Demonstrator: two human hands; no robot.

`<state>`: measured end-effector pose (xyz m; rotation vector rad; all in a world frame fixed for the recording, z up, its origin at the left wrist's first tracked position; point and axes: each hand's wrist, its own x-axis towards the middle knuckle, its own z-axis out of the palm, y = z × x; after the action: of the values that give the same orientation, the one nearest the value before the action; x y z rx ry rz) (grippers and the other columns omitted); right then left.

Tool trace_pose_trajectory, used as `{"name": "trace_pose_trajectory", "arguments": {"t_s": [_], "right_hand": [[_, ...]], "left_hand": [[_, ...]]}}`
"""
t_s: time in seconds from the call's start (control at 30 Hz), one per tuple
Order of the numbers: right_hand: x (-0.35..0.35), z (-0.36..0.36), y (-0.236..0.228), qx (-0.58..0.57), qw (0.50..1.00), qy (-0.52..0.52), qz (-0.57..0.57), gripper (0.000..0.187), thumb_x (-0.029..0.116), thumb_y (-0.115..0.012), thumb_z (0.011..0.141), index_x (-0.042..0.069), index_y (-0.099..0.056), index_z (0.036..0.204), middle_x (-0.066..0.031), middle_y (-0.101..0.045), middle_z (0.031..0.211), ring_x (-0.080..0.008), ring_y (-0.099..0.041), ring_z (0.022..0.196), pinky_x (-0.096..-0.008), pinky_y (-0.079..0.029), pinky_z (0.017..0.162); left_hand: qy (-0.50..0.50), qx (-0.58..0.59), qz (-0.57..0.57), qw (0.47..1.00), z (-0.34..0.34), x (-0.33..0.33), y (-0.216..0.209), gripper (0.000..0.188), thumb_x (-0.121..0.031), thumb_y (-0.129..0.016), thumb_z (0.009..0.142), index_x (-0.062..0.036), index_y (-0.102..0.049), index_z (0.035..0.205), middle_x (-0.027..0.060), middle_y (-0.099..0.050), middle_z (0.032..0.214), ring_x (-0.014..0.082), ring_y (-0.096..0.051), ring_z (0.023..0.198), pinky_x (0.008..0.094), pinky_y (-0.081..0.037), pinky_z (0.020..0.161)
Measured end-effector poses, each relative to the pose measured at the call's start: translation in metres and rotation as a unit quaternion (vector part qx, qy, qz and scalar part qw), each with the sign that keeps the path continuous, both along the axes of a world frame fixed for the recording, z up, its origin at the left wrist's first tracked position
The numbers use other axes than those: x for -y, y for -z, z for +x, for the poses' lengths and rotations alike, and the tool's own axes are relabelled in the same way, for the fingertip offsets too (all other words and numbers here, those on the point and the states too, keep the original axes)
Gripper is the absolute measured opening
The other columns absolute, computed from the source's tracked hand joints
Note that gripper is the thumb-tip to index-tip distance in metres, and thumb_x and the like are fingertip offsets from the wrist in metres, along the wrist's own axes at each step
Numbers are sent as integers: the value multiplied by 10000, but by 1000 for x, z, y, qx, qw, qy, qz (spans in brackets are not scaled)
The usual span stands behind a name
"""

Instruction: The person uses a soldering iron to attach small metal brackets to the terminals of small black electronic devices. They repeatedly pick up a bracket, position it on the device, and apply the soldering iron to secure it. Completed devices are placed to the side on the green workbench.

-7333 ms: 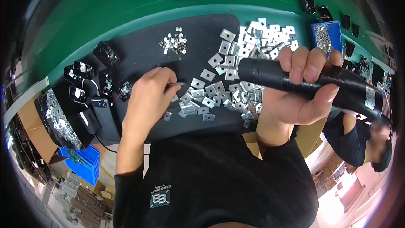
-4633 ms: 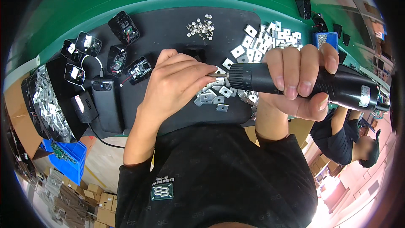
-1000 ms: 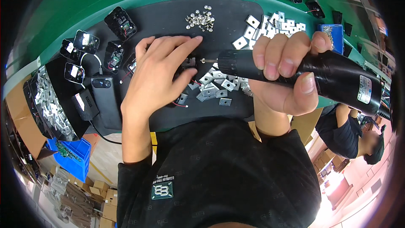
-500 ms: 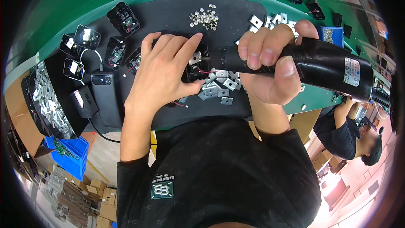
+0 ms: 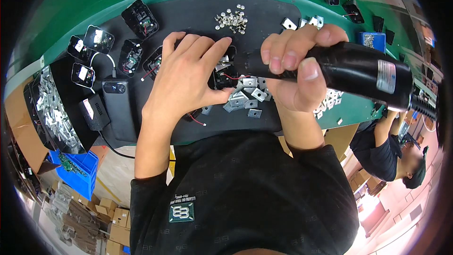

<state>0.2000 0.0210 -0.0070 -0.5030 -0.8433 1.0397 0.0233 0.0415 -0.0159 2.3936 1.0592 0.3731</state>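
My left hand (image 5: 181, 75) lies over a small black plastic housing (image 5: 219, 83), gripping it between thumb and forefinger on the dark mat. A metal piece and a red wire (image 5: 230, 76) show inside the housing. In my right hand (image 5: 299, 68) is a black electric screwdriver (image 5: 361, 68), held almost level with its nose pointing left into the housing. The screwdriver's tip is hard to make out there. Just below the housing lies a pile of square metal plates (image 5: 243, 98) with holes. Loose screws (image 5: 232, 21) are heaped farther back on the mat.
Several open black housings with circuit boards (image 5: 139, 19) stand at the left, beside a power bank (image 5: 120, 106) with a white cable. A black bin (image 5: 59, 113) holds metal parts. On the right are more plates (image 5: 329, 101) and a blue box (image 5: 373, 41); a co-worker (image 5: 382, 146) sits beyond.
My right hand and the screwdriver have shifted slightly left, uncovering plates to the right. My left hand and the housing have moved a little to the right.
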Motion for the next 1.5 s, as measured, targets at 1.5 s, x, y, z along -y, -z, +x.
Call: {"name": "trace_pose_trajectory", "arguments": {"t_s": [1.5], "right_hand": [[22, 38, -14, 10, 996, 69, -58, 412, 196, -636, 808, 99, -472, 1173, -26, -496, 719, -135, -459, 587, -312, -389, 561]], "left_hand": [[-196, -58, 142, 969, -119, 23, -59, 354, -107, -762, 679, -55, -671, 1016, 94, -637, 1043, 285, -602, 896, 376, -482, 802]]}}
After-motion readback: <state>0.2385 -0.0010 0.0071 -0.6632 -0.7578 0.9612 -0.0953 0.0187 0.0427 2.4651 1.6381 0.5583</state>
